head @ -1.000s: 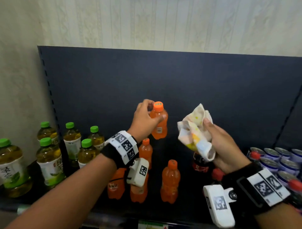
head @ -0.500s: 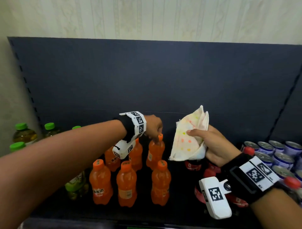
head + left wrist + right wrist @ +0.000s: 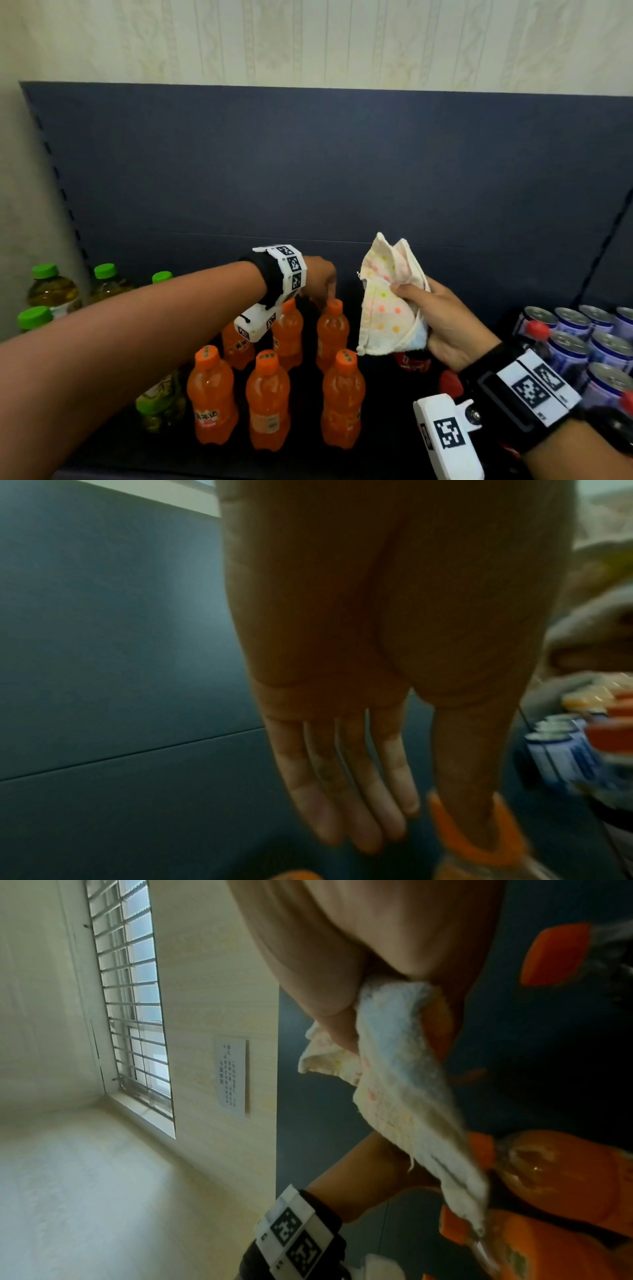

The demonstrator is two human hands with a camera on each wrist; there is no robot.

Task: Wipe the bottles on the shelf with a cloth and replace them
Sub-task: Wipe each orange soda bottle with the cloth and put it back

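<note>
The orange bottle (image 3: 331, 334) at the right end of the back row stood upright on the dark shelf (image 3: 387, 442), its orange cap just under the left hand (image 3: 318, 279); from above I could not tell whether the hand touched that cap, though the left wrist view showed the fingers (image 3: 342, 791) straight and held together, the thumb lying across the cap and gripping nothing. Its label was turned away and too blurred to read. Five more orange bottles (image 3: 268, 404) stood around it, two to its left and three in front; the front-left one bore a white-lettered label I could not make out. Just right of that bottle the right hand (image 3: 448, 329) clutched a cream cloth (image 3: 390, 308) with coloured dots, fingers and thumb curled round the bunched fabric, which hid most of a dark red-labelled bottle behind it. Further right stood blue cans (image 3: 575, 329), cut off by the edge. Far left of the orange bottle stood green-capped tea bottles (image 3: 51, 291), partly hidden by the forearm.
</note>
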